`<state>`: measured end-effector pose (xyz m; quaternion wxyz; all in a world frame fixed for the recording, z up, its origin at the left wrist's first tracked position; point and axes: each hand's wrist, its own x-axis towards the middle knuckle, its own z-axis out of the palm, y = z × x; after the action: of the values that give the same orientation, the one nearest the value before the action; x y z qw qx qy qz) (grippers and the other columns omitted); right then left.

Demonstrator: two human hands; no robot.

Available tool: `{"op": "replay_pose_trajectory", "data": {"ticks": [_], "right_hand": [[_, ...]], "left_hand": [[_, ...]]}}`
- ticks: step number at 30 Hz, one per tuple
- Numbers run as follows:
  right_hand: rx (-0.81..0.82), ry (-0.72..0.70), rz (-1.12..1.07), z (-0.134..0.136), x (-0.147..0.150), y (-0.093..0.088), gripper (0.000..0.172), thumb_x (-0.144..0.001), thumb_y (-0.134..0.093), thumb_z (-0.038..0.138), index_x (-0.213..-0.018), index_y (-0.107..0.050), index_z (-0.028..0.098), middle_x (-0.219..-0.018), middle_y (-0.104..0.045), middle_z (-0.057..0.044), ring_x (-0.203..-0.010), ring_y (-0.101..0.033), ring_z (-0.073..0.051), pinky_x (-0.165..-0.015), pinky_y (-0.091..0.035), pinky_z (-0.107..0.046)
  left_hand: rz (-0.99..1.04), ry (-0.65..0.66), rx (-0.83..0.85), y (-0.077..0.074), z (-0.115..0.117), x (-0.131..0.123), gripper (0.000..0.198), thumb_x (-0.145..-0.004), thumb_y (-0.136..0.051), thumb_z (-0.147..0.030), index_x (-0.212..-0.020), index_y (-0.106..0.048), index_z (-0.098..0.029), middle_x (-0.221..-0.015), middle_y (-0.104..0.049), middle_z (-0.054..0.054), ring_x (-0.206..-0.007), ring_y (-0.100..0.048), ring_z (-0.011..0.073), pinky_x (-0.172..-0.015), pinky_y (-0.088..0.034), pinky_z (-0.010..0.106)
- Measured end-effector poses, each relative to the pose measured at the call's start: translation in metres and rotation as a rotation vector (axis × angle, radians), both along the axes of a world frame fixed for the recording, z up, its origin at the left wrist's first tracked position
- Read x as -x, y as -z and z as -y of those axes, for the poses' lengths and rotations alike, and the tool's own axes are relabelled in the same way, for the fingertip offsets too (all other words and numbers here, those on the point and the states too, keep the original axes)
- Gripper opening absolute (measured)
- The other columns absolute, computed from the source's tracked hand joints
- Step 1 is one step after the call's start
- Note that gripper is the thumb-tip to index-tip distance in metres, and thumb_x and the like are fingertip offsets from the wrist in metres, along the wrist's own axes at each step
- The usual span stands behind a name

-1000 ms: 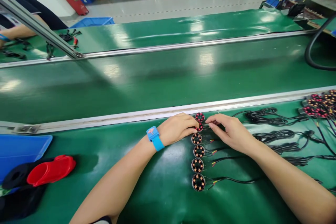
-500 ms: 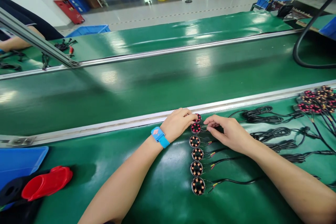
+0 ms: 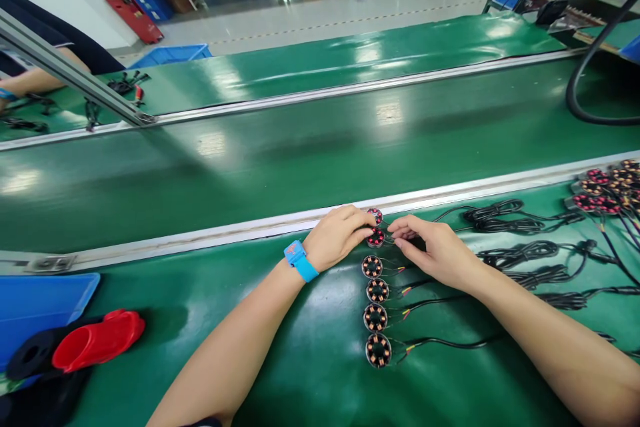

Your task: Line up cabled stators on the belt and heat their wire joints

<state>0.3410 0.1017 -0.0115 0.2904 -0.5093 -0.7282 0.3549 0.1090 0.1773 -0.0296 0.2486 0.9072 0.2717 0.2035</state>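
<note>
A column of ring-shaped motor stators runs down the bench in front of me. The upper ones have red windings, the lower ones copper, such as the nearest copper-wound stator (image 3: 378, 350). My left hand (image 3: 336, 237), with a blue wrist strap (image 3: 301, 260), is closed with its fingertips at the left edge of the second red-wound stator (image 3: 375, 237). Just above sits the top stator (image 3: 375, 216), partly behind my fingers. To the right, my right hand (image 3: 435, 250) pinches at the thin wires coming off the red-wound stator; the fingertips partly hide them.
Bundled black cables (image 3: 500, 215) lie right of my right hand. A pile of stators (image 3: 600, 197) stands at the far right. A red holder (image 3: 100, 340) and blue tray (image 3: 45, 300) are at left. Beyond the metal rail (image 3: 240, 233), a co-worker's arm (image 3: 40, 80) shows.
The second stator has shifted slightly away from me, widening the gap to the copper-wound stator below it. My right fingertips have moved slightly closer to it. The view has shifted slightly.
</note>
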Motion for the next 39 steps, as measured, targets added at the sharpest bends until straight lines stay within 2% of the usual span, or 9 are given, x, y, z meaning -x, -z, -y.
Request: {"op": "replay_pose_trajectory", "data": {"ticks": [2,5,10,13,18,24,29,34,39], "right_hand": [[0.01,-0.004,-0.037,0.0,0.002,0.001,0.019,-0.097,-0.049,0.024,-0.113,-0.059,0.022,-0.102,-0.07,-0.001,-0.093,-0.066,-0.014,-0.086,-0.051,-0.026],[0.026,0.024,0.01,-0.001,0.005,0.0,0.023,-0.098,-0.046,0.026,-0.115,-0.059,0.021,-0.098,-0.07,-0.002,-0.084,-0.066,-0.015,-0.077,-0.051,-0.027],[0.019,-0.024,0.139,-0.001,0.004,-0.004,0.02,-0.094,-0.048,0.025,-0.1,-0.066,0.019,-0.093,-0.067,-0.004,-0.074,-0.061,-0.016,-0.07,-0.048,-0.029],[0.049,-0.029,0.123,-0.001,0.001,-0.005,0.015,-0.089,-0.054,0.024,-0.093,-0.067,0.019,-0.087,-0.066,-0.004,-0.07,-0.059,-0.015,-0.066,-0.047,-0.028],[0.093,-0.018,0.114,-0.002,-0.003,-0.003,0.014,-0.09,-0.054,0.026,-0.09,-0.067,0.02,-0.084,-0.065,-0.002,-0.071,-0.059,-0.015,-0.067,-0.045,-0.028],[0.125,0.015,0.077,-0.003,-0.002,-0.003,0.018,-0.092,-0.053,0.031,-0.087,-0.065,0.019,-0.078,-0.065,0.0,-0.067,-0.056,-0.014,-0.062,-0.041,-0.026],[0.111,0.039,0.059,-0.003,0.0,-0.002,0.017,-0.091,-0.052,0.03,-0.085,-0.064,0.019,-0.076,-0.064,0.0,-0.064,-0.054,-0.013,-0.059,-0.04,-0.025],[0.09,0.04,0.066,-0.002,0.001,0.0,0.015,-0.091,-0.053,0.028,-0.084,-0.063,0.02,-0.076,-0.064,0.001,-0.064,-0.055,-0.013,-0.061,-0.041,-0.025],[0.069,0.043,0.086,-0.002,0.001,0.0,0.015,-0.091,-0.052,0.028,-0.084,-0.063,0.02,-0.076,-0.063,0.0,-0.064,-0.055,-0.013,-0.06,-0.041,-0.026]], "left_hand": [[-0.014,0.091,0.042,-0.004,0.002,0.005,0.022,-0.101,-0.048,-0.034,-0.108,-0.064,-0.021,-0.104,-0.062,0.005,-0.098,-0.058,0.0179,-0.09,-0.047,0.031],[-0.058,0.131,0.093,-0.013,0.006,0.009,0.02,-0.1,-0.052,-0.036,-0.105,-0.065,-0.021,-0.106,-0.062,0.005,-0.1,-0.058,0.0186,-0.091,-0.046,0.031],[-0.076,0.176,0.095,-0.023,0.012,0.007,0.017,-0.099,-0.053,-0.034,-0.097,-0.061,-0.019,-0.115,-0.065,0.005,-0.105,-0.059,0.0196,-0.095,-0.044,0.034],[-0.086,0.123,0.062,-0.022,0.016,0.001,0.019,-0.1,-0.05,-0.032,-0.092,-0.061,-0.018,-0.108,-0.068,0.005,-0.099,-0.061,0.0199,-0.091,-0.044,0.035],[-0.158,0.02,0.028,-0.025,0.017,-0.01,0.017,-0.099,-0.051,-0.027,-0.11,-0.061,-0.019,-0.105,-0.067,0.005,-0.098,-0.06,0.0216,-0.09,-0.044,0.037],[-0.189,0.028,0.056,-0.03,0.015,-0.019,0.013,-0.098,-0.053,-0.025,-0.095,-0.065,-0.019,-0.096,-0.066,0.004,-0.091,-0.057,0.0206,-0.086,-0.044,0.035],[-0.149,-0.029,0.085,-0.026,0.018,-0.022,0.011,-0.097,-0.056,-0.025,-0.093,-0.065,-0.02,-0.093,-0.066,0.002,-0.089,-0.057,0.02,-0.086,-0.043,0.035],[-0.202,-0.113,0.081,-0.027,0.02,-0.025,0.013,-0.097,-0.057,-0.027,-0.092,-0.066,-0.019,-0.093,-0.067,0.003,-0.091,-0.058,0.0211,-0.085,-0.042,0.037],[-0.167,-0.159,0.028,-0.029,0.024,-0.029,0.011,-0.09,-0.069,-0.031,-0.086,-0.068,-0.021,-0.089,-0.068,0.001,-0.091,-0.058,0.0213,-0.084,-0.041,0.036]]}}
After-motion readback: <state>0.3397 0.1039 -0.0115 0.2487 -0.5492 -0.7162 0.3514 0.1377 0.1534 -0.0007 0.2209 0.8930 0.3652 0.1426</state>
